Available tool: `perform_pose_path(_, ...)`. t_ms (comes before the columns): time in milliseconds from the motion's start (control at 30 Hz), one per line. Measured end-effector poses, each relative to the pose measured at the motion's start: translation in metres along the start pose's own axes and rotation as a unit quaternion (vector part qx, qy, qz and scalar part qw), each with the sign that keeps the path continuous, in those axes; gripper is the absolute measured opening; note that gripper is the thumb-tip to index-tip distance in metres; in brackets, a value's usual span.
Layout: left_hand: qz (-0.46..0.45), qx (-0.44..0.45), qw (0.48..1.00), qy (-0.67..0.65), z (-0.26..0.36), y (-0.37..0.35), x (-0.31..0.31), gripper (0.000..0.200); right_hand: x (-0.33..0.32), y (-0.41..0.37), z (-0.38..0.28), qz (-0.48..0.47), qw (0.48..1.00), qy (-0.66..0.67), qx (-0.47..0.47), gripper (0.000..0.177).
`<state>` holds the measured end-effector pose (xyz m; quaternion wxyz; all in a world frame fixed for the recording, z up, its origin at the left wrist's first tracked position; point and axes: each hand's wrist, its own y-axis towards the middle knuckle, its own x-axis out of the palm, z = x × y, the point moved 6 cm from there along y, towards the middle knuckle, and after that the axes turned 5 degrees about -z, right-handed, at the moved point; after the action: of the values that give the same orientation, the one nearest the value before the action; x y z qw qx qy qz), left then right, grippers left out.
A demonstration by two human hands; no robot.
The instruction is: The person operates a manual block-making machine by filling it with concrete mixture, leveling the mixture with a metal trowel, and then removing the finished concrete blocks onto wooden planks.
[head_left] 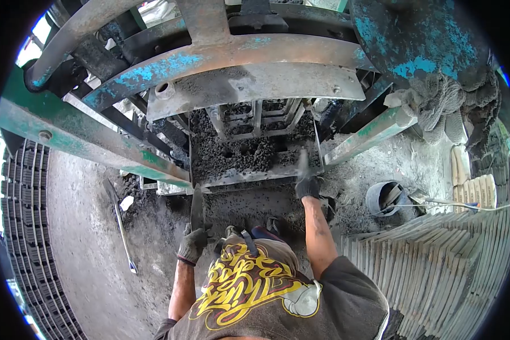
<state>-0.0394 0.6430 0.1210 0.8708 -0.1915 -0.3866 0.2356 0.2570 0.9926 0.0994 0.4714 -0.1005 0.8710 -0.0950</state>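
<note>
My left hand [192, 245], in a dark grey work glove, is closed around the lower end of a flat metal trowel [196, 208]. The blade points up toward the left front corner of the machine's tray [249, 178]. My right hand [307, 188], also gloved, is closed on a second trowel [304, 163], smeared by motion, at the tray's right front. Its blade reaches over the dark crumbly mix [258, 156] in the tray. A metal grid [257, 119] stands in the mix behind, under a grey metal plate [260, 88].
Green beams [96, 139] of the machine flank the tray. A long-handled shovel [120, 229] lies on the left floor. To the right are a bucket [374, 198], stacked boards [402, 266] and hanging gloves [436, 105]. Dark stacks [25, 226] line the far left.
</note>
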Motion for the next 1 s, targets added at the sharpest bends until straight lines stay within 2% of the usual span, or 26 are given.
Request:
perform_pose_path(67, -0.001, -0.006, 1.0, 0.003, 0.001, 0.0, -0.003, 0.055, 0.021, -0.01, 0.008, -0.047, 0.996, 0.033, -0.064, 0.038)
perform_pose_path(100, 0.0, -0.012, 1.0, 0.009, 0.002, 0.002, -0.002, 0.054, 0.051, -0.002, 0.05, -0.053, 0.987, 0.13, -0.08, 0.041)
perform_pose_path(200, -0.006, -0.025, 0.999, 0.021, 0.006, 0.012, -0.001, 0.05, 0.062, -0.003, 0.112, -0.1, 0.928, 0.353, -0.054, 0.047)
perform_pose_path(267, -0.011, -0.031, 0.999, 0.026, 0.004, 0.017, -0.004, 0.048, 0.056, -0.021, 0.146, -0.064, 0.808, 0.575, 0.111, 0.036)
perform_pose_path(300, -0.013, -0.039, 0.999, 0.022, 0.0, 0.024, -0.011, 0.048, 0.033, -0.032, 0.132, -0.059, 0.808, 0.576, 0.111, 0.036)
perform_pose_path(333, -0.015, -0.045, 0.999, 0.018, -0.002, 0.03, -0.014, 0.047, -0.005, -0.049, 0.098, -0.072, 0.918, 0.373, 0.113, 0.035)
perform_pose_path(400, -0.02, -0.047, 0.998, 0.024, 0.003, 0.032, -0.005, 0.048, -0.006, -0.037, 0.103, -0.079, 0.979, 0.153, 0.111, 0.033)
perform_pose_path(433, -0.021, -0.052, 0.998, 0.03, 0.005, 0.031, 0.001, 0.049, 0.036, -0.01, 0.141, -0.094, 0.921, 0.358, 0.12, 0.034)
perform_pose_path(467, -0.022, -0.052, 0.998, 0.033, 0.008, 0.03, 0.008, 0.049, 0.063, 0.008, 0.162, -0.104, 0.821, 0.548, 0.123, 0.034)
perform_pose_path(500, -0.025, -0.051, 0.998, 0.037, 0.012, 0.029, 0.015, 0.05, 0.067, 0.013, 0.159, -0.102, 0.82, 0.55, 0.124, 0.034)
perform_pose_path(567, -0.027, -0.05, 0.997, 0.044, 0.013, 0.03, 0.021, 0.052, 0.073, 0.034, 0.147, -0.079, 0.771, 0.625, 0.095, 0.048)
perform_pose_path(633, -0.031, -0.054, 0.997, 0.042, 0.011, 0.033, 0.022, 0.055, 0.118, 0.087, 0.169, -0.176, 0.57, 0.767, 0.238, 0.049)
perform_pose_path(667, -0.03, -0.054, 0.997, 0.044, 0.01, 0.031, 0.026, 0.055, 0.118, 0.093, 0.158, -0.176, 0.568, 0.767, 0.239, 0.049)
perform_pose_path(700, -0.032, -0.044, 0.998, 0.034, 0.012, 0.03, 0.033, 0.051, 0.086, 0.104, 0.145, -0.005, 0.881, 0.465, 0.094, 0.05)
perform_pose_path(733, -0.033, -0.033, 0.999, 0.024, 0.012, 0.028, 0.039, 0.047, 0.055, 0.094, 0.102, 0.167, 0.982, 0.05, -0.073, 0.052)
perform_pose_path(800, -0.029, -0.034, 0.998, 0.033, 0.008, 0.026, 0.041, 0.052, 0.018, 0.056, 0.037, -0.011, 0.998, -0.029, -0.063, 0.048)
perform_pose_path(833, -0.028, -0.034, 0.998, 0.041, 0.008, 0.027, 0.041, 0.056, 0.019, 0.05, 0.028, -0.064, 0.992, -0.052, -0.093, 0.044)
perform_pose_path(867, -0.028, -0.033, 0.998, 0.044, 0.008, 0.026, 0.039, 0.056, 0.026, 0.048, 0.039, -0.063, 0.992, -0.049, -0.093, 0.044)
perform_pose_path(933, -0.027, -0.015, 0.999, 0.039, 0.005, 0.026, 0.037, 0.055, 0.035, 0.052, 0.074, 0.033, 0.986, 0.025, -0.162, 0.044)
perform_pose_path(967, -0.021, -0.016, 0.999, 0.039, 0.001, 0.026, 0.031, 0.054, 0.031, 0.039, 0.08, 0.03, 0.986, 0.025, -0.163, 0.044)
perform_pose_path(1000, -0.019, -0.016, 0.999, 0.039, 0.0, 0.023, 0.029, 0.054, 0.032, 0.026, 0.102, -0.054, 0.956, 0.287, -0.002, 0.044)
